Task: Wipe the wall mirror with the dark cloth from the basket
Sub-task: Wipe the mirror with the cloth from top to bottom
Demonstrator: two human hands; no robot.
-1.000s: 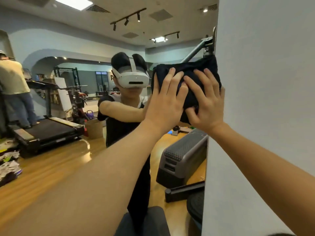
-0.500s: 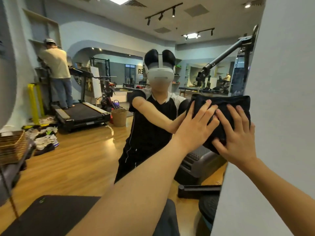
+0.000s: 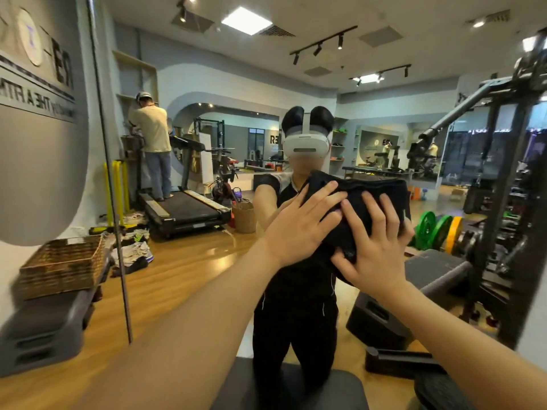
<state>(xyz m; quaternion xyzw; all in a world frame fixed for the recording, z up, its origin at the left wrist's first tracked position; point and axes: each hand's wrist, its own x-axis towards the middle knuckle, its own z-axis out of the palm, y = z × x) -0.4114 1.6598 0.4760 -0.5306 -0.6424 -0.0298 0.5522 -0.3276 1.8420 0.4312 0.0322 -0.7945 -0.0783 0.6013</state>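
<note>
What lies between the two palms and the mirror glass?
In the head view, only the folded dark cloth lies between left hand, right hand and wall mirror.

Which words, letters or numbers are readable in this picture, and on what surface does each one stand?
"THE A FTH": raised grey lettering on the grey wall panel at far left, blurred and cut off, so the reading is uncertain.
"RE": large dark letters on the far wall reflected in the mirror, partly hidden.
"E": on the far reflected sign; its smaller lines are too small to read.
No text shows on the dark cloth.
</note>
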